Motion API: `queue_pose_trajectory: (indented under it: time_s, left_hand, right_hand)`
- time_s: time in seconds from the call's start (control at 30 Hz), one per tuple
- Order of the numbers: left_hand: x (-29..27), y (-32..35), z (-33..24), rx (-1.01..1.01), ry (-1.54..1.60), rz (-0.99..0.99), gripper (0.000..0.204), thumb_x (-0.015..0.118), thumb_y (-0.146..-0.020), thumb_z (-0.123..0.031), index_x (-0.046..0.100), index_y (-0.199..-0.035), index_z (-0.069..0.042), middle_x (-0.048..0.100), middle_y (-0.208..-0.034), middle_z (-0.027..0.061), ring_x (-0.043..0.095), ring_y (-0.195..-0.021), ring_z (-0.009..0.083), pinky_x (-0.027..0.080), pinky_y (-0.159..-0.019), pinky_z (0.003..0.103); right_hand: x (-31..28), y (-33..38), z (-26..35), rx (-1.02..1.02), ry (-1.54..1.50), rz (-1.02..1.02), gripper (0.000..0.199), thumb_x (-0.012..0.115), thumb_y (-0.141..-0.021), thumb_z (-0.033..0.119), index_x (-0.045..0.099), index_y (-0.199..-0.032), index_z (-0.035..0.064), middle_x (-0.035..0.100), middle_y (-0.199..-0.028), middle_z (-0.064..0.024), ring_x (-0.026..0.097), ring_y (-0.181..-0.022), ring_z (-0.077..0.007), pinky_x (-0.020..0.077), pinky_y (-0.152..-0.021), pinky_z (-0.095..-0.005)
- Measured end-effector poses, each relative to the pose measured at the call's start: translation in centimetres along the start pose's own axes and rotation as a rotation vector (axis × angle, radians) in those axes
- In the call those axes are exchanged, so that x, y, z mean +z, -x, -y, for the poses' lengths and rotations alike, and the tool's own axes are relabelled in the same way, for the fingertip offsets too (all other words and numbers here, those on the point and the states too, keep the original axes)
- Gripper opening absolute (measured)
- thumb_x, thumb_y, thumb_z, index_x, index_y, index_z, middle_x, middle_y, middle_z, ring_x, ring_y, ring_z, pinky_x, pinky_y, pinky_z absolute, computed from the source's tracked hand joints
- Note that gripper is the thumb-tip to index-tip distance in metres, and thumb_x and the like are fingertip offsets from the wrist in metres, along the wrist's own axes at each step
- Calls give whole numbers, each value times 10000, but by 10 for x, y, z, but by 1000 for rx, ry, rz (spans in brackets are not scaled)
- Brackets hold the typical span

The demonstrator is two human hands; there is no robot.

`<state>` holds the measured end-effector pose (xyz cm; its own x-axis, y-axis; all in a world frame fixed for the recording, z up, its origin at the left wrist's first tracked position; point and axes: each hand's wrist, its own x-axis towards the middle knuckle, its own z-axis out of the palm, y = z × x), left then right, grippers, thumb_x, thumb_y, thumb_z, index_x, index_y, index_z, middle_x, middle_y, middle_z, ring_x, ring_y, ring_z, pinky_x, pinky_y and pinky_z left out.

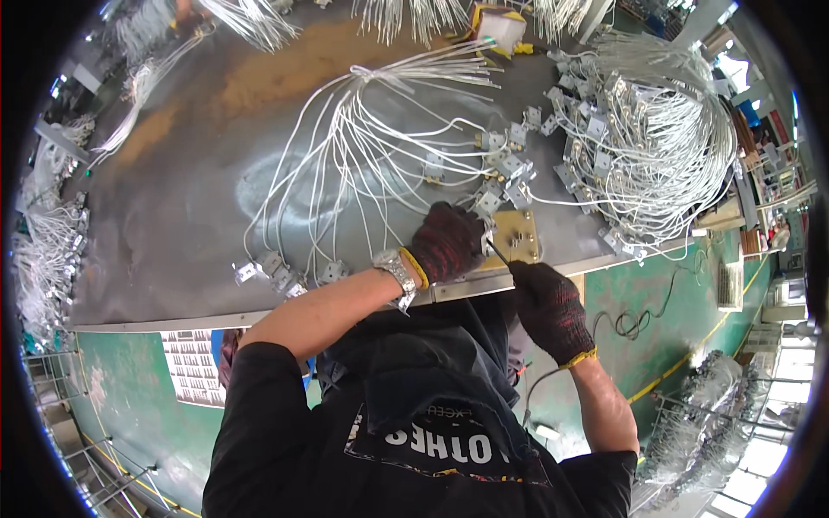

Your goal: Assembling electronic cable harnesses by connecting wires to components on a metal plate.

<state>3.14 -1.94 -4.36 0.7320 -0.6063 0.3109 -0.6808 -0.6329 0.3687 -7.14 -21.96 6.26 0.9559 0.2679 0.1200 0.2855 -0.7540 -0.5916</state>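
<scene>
- The right hand [553,309], gloved, is curled into a fist around the handle of a thin dark tool [498,253]; the handle itself is mostly hidden.
- The tool's shaft slants up and leftward out of the fist, its tip just beside the fingertips of the left hand [446,242].
- The left hand, also gloved, has its fingers drawn together at a small metal piece [488,236], which sits at their right side; how firmly it is pinched I cannot tell.
- Just right of that piece, above the right fist, a brass-coloured plate [527,231] with bolts lies at the table's near edge.
- Beyond the left fingertips, metal brackets [509,166] cluster on white wires [345,129] fanned over the metal table [190,216].
- Farther right lies a large wire bundle [682,147].
</scene>
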Motion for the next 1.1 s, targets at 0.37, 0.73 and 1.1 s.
queue_pose_trajectory:
  time_s: [0.37, 0.73, 1.1]
  left_hand:
    - [-36, 11, -14, -36, -12, 154, 495, 773, -779, -544, 711, -941, -80, 682, -861, 158, 662, -826, 373, 504, -775, 467]
    - [-65, 31, 5, -120, 80, 538, 496, 675, -850, -558, 738, -910, -70, 724, -840, 170, 697, -808, 382, 549, -765, 486]
    - [-61, -2, -6, -425, 62, 391, 482, 772, -718, -436, 722, -985, -38, 731, -889, 211, 715, -867, 397, 567, -775, 487]
  right_hand:
    - [31, 10, -61, 288, -575, -38, 360, 691, -862, -19, 631, -1215, 19, 617, -764, -6, 550, -573, -76, 428, -446, -262]
    - [69, -53, -57, 320, -287, -123, 455, 721, -866, 201, 617, -1291, 78, 728, -919, -185, 712, -871, -328, 557, -794, -432]
    - [77, -86, -65, 391, -340, 2, 430, 685, -909, 304, 607, -1271, 86, 724, -932, -191, 701, -791, -339, 547, -673, -460]
